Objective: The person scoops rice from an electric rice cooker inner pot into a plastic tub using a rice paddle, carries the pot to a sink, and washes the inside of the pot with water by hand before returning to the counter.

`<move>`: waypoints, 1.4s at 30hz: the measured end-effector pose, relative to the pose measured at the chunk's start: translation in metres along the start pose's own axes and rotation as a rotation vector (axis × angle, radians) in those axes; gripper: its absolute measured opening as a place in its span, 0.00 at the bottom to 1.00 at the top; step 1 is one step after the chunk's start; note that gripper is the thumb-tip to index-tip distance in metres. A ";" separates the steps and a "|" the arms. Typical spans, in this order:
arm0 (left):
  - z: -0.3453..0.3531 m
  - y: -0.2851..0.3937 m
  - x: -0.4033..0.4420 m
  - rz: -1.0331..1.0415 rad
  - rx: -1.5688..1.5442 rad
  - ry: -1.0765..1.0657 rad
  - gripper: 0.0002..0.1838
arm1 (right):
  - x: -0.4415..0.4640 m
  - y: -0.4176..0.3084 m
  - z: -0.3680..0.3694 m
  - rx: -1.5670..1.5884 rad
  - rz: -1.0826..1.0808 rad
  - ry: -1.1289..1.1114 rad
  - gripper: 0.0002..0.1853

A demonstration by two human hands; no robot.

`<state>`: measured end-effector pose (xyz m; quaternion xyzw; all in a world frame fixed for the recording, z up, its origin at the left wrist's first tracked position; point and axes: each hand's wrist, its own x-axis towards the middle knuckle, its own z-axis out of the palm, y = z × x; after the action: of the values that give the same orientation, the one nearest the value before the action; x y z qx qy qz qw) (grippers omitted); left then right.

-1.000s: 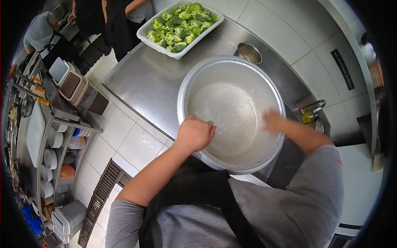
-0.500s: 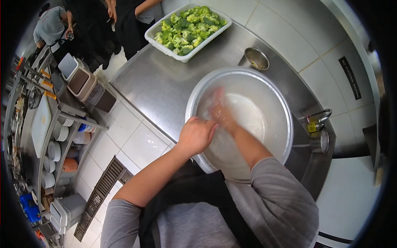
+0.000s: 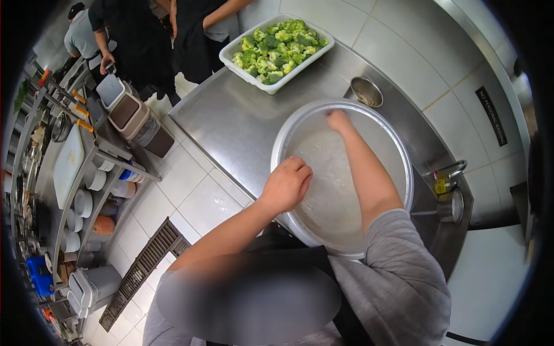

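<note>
A large round metal bowl with cloudy liquid inside stands on the steel counter. My left hand is closed over the bowl's left rim, its fingers curled; the rim passes beneath them. Inside the bowl, near its far wall, is my right hand, partly blurred, with its fingers bent away from view. Whether it holds anything cannot be made out. Small pale bits and bubbles show in the liquid.
A white basket of broccoli florets sits at the counter's far left. Behind the bowl is a small metal bowl; a metal pot is at right. Bins, shelves and several people are at left.
My right hand has swept from the bowl's right side across to the left, then to the far wall. My left hand stays at the left rim. The view has shifted slightly.
</note>
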<state>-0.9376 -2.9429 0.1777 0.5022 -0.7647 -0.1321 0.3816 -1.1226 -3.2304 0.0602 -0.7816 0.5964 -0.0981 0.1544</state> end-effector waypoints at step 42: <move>0.009 0.007 0.005 -0.141 0.167 -0.065 0.09 | -0.162 -0.035 0.037 0.215 -0.233 -0.502 0.28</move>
<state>-0.9499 -2.9460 0.1780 0.5801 -0.7478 -0.1106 0.3034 -1.1227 -3.0612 0.0432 -0.8237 0.4321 0.0185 0.3666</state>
